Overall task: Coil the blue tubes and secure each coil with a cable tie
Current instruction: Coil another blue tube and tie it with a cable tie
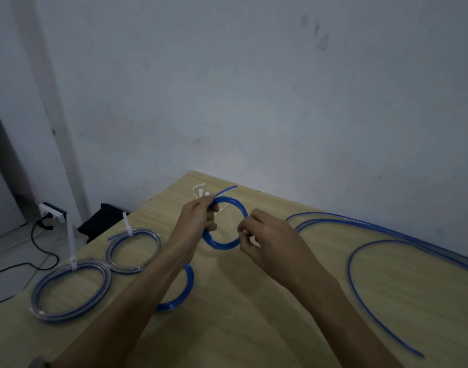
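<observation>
Hands work above the desk [254,328]: left hand [198,219] grips one blue coil [227,245], right hand [264,235] pinches its white cable tie [230,221]. Left of this coil lie two tied coils [133,251]; right, loose blue tubes [387,235].

Dim room: scuffed pale wall [254,88] behind wooden table [254,314], black cables [39,251] on floor

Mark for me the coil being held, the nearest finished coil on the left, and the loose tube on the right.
held coil [223,247], head view, on its lower arc between the hands
nearest finished coil [41,288], head view, left rim
loose tube [360,301], head view, mid-curve
</observation>
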The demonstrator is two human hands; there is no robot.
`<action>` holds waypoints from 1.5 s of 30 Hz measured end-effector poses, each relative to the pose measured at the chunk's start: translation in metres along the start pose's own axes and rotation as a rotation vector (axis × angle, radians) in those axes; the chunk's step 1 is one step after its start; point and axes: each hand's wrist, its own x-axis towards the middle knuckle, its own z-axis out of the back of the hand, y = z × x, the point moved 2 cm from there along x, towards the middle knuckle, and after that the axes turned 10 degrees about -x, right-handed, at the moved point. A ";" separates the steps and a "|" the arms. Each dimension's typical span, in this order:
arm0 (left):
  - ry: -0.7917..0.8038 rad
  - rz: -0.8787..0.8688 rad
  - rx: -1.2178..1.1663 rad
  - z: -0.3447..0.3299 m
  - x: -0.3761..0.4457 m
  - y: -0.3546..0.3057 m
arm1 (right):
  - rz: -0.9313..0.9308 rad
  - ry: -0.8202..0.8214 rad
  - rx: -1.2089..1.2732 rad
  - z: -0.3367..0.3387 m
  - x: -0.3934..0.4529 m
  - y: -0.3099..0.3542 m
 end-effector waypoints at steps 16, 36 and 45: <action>0.250 -0.098 0.142 -0.036 -0.036 0.012 | -0.020 -0.252 -0.040 -0.013 -0.004 -0.014; -0.009 -0.016 0.234 -0.031 -0.035 0.056 | -0.587 -0.250 0.276 -0.084 -0.021 -0.003; -0.020 -0.222 0.453 -0.013 -0.011 0.062 | -0.483 0.063 0.207 -0.096 -0.025 0.006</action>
